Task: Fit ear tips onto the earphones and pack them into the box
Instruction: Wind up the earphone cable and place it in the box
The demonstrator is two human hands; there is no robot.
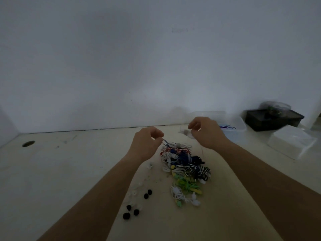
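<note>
Black ear tips (148, 192) lie loose on the desk (69, 171), at 7 o'clock from the earphones pile (184, 164). At the pile's 12 o'clock the left hand (145, 143) pinches a pale blue cable loop (164, 142). At 1 o'clock the right hand (206, 133) pinches a small pale piece (186, 131), too blurred to name. This looks like singling out one set, which next needs lifting free of the tangle. The clear box (241, 124) sits at 2 o'clock.

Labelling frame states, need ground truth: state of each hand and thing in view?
Left hand: pinches pale blue earphone cable loop.
Right hand: pinches small clear item, too blurred to identify.
Tangled pile of coloured earphones: loose on beige table, unpacked.
Round black ear tips: loose on table, unfitted.
Clear plastic box: seems open, purple cables inside.
</note>
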